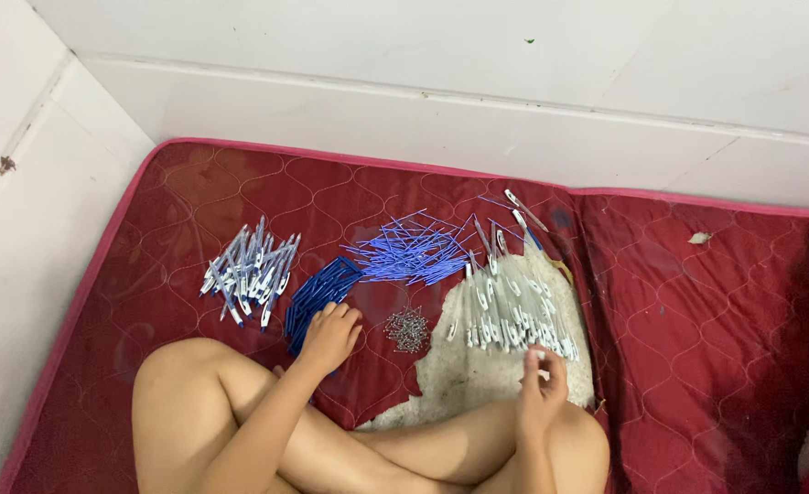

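Under my left hand [329,335] lay dark blue pen caps [318,293], fingers spread loosely over them. My right hand [542,384] pinched one clear pen barrel [537,352] at the near edge of its pile [512,311].

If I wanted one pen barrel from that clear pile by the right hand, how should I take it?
Probably pinch one of the clear pen barrels by its near end, coming from the knee side, where the right hand already works. They lie roughly lengthwise toward the wall, overlapping, so their near tips stick out free at the pile's edge. A barrel from the middle would likely drag its neighbours along.
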